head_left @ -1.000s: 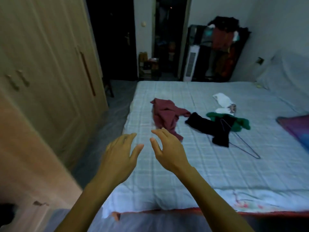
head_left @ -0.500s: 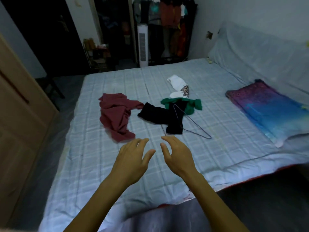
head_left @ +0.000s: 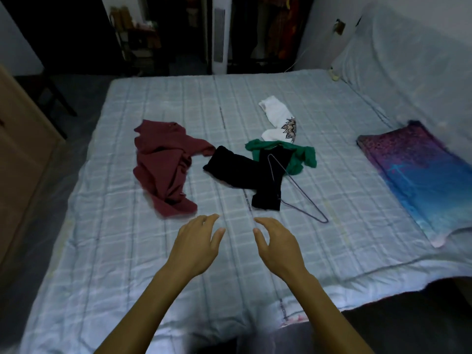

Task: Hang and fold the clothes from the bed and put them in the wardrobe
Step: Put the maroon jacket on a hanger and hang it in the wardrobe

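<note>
Both hands held out over the bed (head_left: 122,251), side by side and apart, palms down. The left hand (head_left: 196,247) and the right hand (head_left: 277,247) have their fingers loosely spread and grasp nothing; whether they brush the sheet cannot be told. The clothes lie just beyond the fingertips: a maroon garment (head_left: 163,164) ahead of the left hand, a black garment (head_left: 245,175) ahead and between the two, and a green garment (head_left: 304,157) and a white garment (head_left: 275,116) farther out past the right hand. A wire hanger (head_left: 324,220) lies partly on the black garment, its near corner just ahead of the right hand. The step appears to be the reach for a first piece, with nothing yet hung or folded. The next move likely calls for picking one garment off the heap and, if it is the black one, freeing it from under the hanger. The surface is a pale checked sheet, faintly creased. A purple-blue pillow (head_left: 419,180) lies well to the right, a wooden wardrobe (head_left: 18,139) stands far left, and a white tower fan (head_left: 219,34) stands beyond the bed's far edge in a dim room.
</note>
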`<state>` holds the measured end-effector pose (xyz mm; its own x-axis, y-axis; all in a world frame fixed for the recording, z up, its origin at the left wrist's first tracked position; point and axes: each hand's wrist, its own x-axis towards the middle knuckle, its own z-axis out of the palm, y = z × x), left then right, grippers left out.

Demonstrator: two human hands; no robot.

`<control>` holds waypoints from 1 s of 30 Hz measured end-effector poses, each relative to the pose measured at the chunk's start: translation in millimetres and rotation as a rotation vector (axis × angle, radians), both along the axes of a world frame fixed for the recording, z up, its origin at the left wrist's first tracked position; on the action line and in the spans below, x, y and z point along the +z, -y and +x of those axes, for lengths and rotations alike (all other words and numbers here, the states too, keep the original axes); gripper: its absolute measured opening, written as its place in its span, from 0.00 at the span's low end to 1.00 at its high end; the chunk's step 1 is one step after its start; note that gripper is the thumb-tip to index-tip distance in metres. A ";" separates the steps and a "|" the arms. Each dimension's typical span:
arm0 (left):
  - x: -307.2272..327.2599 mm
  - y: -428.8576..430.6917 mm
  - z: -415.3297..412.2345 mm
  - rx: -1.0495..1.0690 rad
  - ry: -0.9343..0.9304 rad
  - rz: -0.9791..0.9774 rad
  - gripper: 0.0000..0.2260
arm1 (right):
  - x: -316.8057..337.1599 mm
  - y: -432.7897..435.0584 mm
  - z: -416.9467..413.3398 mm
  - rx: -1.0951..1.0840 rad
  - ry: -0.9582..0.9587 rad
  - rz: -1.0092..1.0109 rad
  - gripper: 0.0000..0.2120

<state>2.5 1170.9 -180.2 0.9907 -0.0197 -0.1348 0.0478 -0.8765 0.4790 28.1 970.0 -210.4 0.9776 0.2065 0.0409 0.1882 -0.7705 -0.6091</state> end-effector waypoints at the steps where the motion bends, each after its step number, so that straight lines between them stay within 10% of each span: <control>1: -8.4 -6.9 12.0 0.013 -0.026 -0.009 0.22 | -5.5 -3.7 11.6 0.012 -0.020 -0.016 0.17; 30: -217.8 -27.0 277.7 -0.112 -0.459 0.137 0.22 | -231.6 59.3 278.7 -0.370 -0.523 -0.194 0.21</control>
<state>280.3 1197.8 -397.9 0.8212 -0.0744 -0.5658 0.1287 -0.9418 0.3106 306.8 910.7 -442.0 0.8664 -0.1900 -0.4617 -0.3917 -0.8321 -0.3926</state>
